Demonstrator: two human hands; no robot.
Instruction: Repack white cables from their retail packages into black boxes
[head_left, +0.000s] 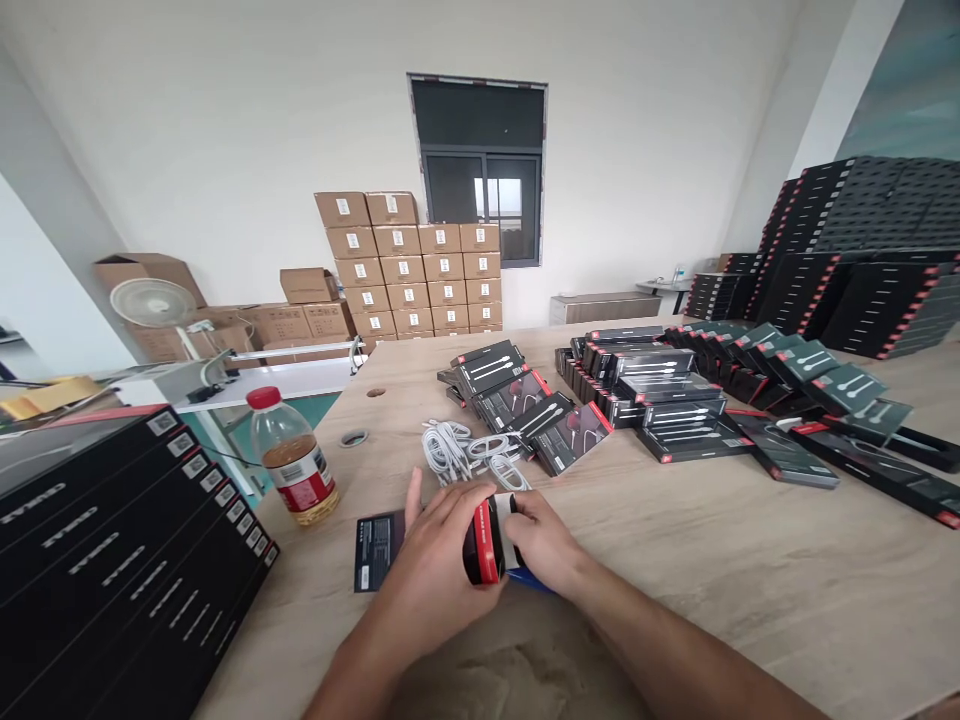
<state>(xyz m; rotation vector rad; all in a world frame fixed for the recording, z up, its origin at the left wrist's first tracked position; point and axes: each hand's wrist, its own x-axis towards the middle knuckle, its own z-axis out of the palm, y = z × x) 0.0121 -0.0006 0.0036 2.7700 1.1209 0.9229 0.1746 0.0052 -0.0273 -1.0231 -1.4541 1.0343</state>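
Note:
My left hand is wrapped round a small black box with a red edge, held just above the table's near side. At the box's right end my right hand pinches a white and black flap or insert. Something blue, mostly hidden, shows under my right hand. Left of my left hand a flat dark printed box lies on the table. Just beyond my hands are coiled white cables. Several black cable boxes lie in a loose pile behind the coils.
A drink bottle and a roll of tape stand left on the wooden table. Stacked large black boxes fill the near left. Rows of black packages cover the right side. Cartons are piled by the wall.

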